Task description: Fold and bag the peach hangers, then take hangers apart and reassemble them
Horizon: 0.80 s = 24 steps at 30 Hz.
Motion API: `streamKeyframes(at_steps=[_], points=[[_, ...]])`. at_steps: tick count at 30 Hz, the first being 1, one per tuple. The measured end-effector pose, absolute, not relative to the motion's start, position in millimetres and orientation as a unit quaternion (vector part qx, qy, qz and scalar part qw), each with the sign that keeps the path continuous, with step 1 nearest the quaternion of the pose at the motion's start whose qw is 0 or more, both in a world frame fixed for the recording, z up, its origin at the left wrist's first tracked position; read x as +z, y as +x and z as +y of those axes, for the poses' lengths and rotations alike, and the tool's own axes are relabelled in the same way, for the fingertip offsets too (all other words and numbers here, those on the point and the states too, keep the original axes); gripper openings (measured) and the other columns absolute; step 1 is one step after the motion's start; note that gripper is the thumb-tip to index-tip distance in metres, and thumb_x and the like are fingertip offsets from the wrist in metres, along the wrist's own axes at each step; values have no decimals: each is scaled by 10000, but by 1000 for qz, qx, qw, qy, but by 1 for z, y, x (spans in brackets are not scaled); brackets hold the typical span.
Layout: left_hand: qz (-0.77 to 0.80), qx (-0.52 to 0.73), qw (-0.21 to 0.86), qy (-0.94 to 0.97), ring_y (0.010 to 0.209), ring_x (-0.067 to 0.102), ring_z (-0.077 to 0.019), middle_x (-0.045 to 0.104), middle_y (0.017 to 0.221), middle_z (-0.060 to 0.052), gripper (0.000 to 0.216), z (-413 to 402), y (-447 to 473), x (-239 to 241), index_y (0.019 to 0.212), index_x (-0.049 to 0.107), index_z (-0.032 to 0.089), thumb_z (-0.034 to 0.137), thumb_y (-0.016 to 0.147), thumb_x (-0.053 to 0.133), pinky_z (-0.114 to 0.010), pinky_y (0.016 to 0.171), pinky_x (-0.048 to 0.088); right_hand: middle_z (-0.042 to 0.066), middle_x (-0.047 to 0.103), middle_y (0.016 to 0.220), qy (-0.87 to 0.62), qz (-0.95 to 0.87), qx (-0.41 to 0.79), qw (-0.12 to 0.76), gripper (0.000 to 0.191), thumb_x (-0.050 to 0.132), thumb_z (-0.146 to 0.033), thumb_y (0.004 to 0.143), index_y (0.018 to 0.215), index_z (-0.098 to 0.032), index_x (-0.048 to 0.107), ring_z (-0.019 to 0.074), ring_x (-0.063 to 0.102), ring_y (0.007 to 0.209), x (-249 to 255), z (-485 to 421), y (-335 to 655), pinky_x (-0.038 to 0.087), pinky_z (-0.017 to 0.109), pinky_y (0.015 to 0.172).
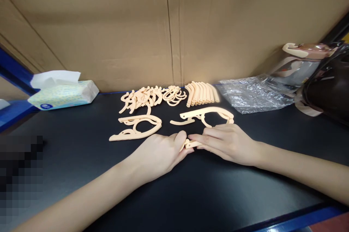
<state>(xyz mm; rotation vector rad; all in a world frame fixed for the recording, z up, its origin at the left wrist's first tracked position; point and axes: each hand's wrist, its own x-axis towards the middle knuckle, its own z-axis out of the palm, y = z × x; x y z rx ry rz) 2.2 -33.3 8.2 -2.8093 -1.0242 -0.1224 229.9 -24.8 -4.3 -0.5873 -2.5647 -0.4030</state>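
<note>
My left hand and my right hand meet at the middle of the black table, both pinched on one small peach plastic piece held between their fingertips. Most of that piece is hidden by the fingers. Just beyond my right hand lies a curved peach hanger arm. Another curved hanger part lies beyond my left hand. Further back sit a pile of peach hooks and a row of peach tubes.
A tissue pack lies at the back left. A crumpled clear plastic bag and a dark bag sit at the back right. A cardboard wall closes the back. Blue edging runs along the table's front.
</note>
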Motion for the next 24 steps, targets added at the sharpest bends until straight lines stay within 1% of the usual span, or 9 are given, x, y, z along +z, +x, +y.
streamKeyframes(at_steps=[3,6,10,14,18,24], points=[[-334,-31,111,-935,464,608,-167,607,616,5,260,-33,2,6,795,411,185,343,989,341,-246,384,292,-9,603,669,-215,-937,-151,230,302,385,-242,995,1127,-138,636,93,506,523,-4,-25,229,379,240,515],[-316,-36,147,-937,451,597,-166,578,601,8,274,-33,1,4,788,421,178,316,997,309,-257,372,289,-6,610,683,-212,-937,-129,245,291,408,-260,988,1094,-124,643,97,504,521,-4,-24,228,389,240,519],[-291,-50,192,-936,420,568,-158,543,596,14,295,-34,0,3,779,419,180,293,1003,264,-272,369,288,2,617,702,-207,-942,-103,243,289,404,-261,987,1066,-117,643,104,521,537,-3,-25,228,405,240,525],[-280,-53,237,-929,406,538,-152,518,589,15,298,-35,0,2,778,418,182,278,1002,247,-283,369,270,14,633,739,-212,-948,-82,222,310,370,-271,994,1095,-134,630,115,555,569,-4,-25,231,422,246,539],[-271,-39,274,-922,398,507,-144,489,571,21,288,-37,1,5,751,406,190,265,993,269,-284,376,240,37,647,826,-222,-955,-30,192,334,341,-280,1001,1147,-145,609,115,589,627,-3,-25,232,438,242,563],[-259,-33,301,-917,399,481,-141,470,569,21,251,-38,2,9,739,406,189,253,971,336,-285,390,225,32,626,802,-238,-955,25,174,342,336,-286,1002,1146,-157,618,109,574,649,2,-26,230,424,217,560]])
